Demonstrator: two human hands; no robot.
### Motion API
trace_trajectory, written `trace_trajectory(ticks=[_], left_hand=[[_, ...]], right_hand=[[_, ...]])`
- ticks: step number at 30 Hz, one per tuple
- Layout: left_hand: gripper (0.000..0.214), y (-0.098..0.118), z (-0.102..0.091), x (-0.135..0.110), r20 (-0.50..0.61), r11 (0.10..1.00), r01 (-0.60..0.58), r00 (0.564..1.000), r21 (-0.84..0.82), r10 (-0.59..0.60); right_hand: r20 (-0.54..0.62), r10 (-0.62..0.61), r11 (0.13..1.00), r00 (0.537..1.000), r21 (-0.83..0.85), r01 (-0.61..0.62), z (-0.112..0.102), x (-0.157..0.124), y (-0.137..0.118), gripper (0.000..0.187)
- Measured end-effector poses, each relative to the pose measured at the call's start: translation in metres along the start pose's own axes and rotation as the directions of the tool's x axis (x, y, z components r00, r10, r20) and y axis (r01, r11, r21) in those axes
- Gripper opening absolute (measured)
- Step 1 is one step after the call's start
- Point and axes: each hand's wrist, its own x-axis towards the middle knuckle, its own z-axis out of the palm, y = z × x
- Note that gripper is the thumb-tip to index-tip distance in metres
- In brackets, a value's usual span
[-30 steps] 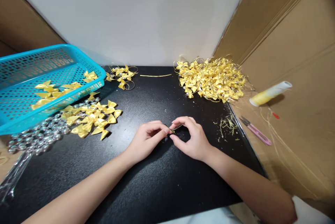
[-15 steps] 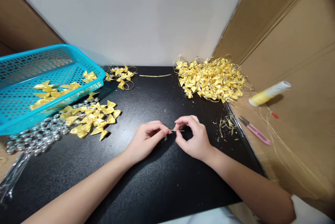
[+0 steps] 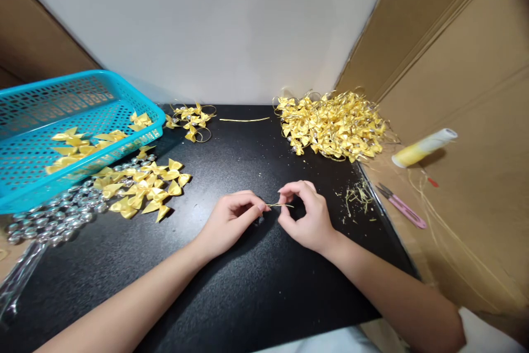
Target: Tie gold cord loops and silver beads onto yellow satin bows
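Between my hands runs a thin gold cord (image 3: 274,205), held low over the black table. My left hand (image 3: 236,218) pinches one end between thumb and forefinger. Thumb and fingertips of my right hand (image 3: 306,214) close on the cord further right, and a short end sticks out past them. Left of my hands lie yellow ribbon bows (image 3: 159,190), partly over silver beads (image 3: 61,215). Behind them, a straight piece of gold cord (image 3: 244,119) rests near the table's back edge.
A blue perforated basket (image 3: 162,128) with bows stands at the left. At the back are a small bow cluster (image 3: 194,120) and a large pile of finished-looking bows with cord loops (image 3: 334,124). Pink thread snips (image 3: 403,207), cord scraps (image 3: 359,195) and a spool (image 3: 425,147) lie right.
My right hand has shifted very slightly right, and a bit more cord shows between and beyond my fingers. The left hand keeps its pinch in the same place.
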Motion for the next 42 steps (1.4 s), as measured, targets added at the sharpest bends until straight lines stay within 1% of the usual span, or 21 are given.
trace_trajectory(ticks=[3,6,7,11,13,18,22,24,27,31,35,42], left_hand=[[0.021,-0.0018,0.0001,-0.0007,-0.011,1.0,0.003,1.0,-0.018,-0.003],[0.029,-0.0026,-0.0002,-0.0013,-0.057,0.999,-0.021,0.998,-0.044,0.019],[0.03,-0.0021,-0.0001,-0.0014,-0.054,0.999,-0.026,0.998,-0.04,0.024],[0.021,0.0019,0.0017,-0.0011,0.062,1.0,0.02,0.998,0.016,-0.021],[0.018,0.0023,0.003,-0.0008,0.087,0.999,0.042,0.995,0.016,-0.043],[0.022,-0.0023,0.0037,-0.0005,0.073,0.997,0.071,0.995,-0.031,-0.069],[0.021,-0.0029,0.0042,-0.0006,0.036,0.998,0.053,0.998,-0.038,-0.051],[0.021,-0.0025,0.0049,-0.0005,0.013,0.997,0.054,0.998,-0.054,-0.053],[0.021,-0.003,0.0056,-0.0004,-0.014,0.995,0.068,0.997,-0.075,-0.07],[0.021,-0.0044,0.0052,-0.0005,-0.017,0.995,0.072,0.997,-0.074,-0.073],[0.021,-0.0044,0.005,-0.0011,-0.008,0.996,0.061,0.998,-0.069,-0.062],[0.021,-0.0033,0.0057,-0.0018,-0.002,0.998,0.043,0.999,-0.049,-0.043]], right_hand=[[0.011,-0.023,1.0,1.0,-0.011,0.023,0.0008,0.0001,-0.0004,0.031],[0.02,-0.073,0.997,0.997,-0.014,0.073,0.0012,0.0003,-0.0015,0.032],[0.025,-0.095,0.995,0.995,-0.013,0.096,0.0013,0.0003,-0.002,0.032],[0.046,-0.168,0.986,0.985,-0.009,0.169,0.002,0.0,-0.0035,0.029],[0.049,-0.181,0.983,0.982,-0.011,0.182,0.0024,-0.0001,-0.0038,0.026],[0.043,-0.18,0.983,0.983,-0.02,0.181,0.0028,-0.0004,-0.0032,0.026],[-0.017,-0.161,0.985,0.987,-0.059,0.16,0.0007,-0.0004,-0.004,0.028],[-0.051,-0.165,0.982,0.985,-0.099,0.16,-0.0004,-0.0008,-0.0055,0.024],[-0.067,-0.183,0.97,0.981,-0.176,0.169,-0.0005,-0.0016,-0.0081,0.016],[-0.086,-0.147,0.966,0.985,-0.228,0.124,0.0007,-0.0017,-0.0097,0.012],[-0.071,-0.112,0.969,0.991,-0.228,0.094,0.0009,-0.0007,-0.0086,0.01],[-0.036,-0.093,0.97,0.995,-0.231,0.082,0.0012,0.0005,-0.0076,0.011]])
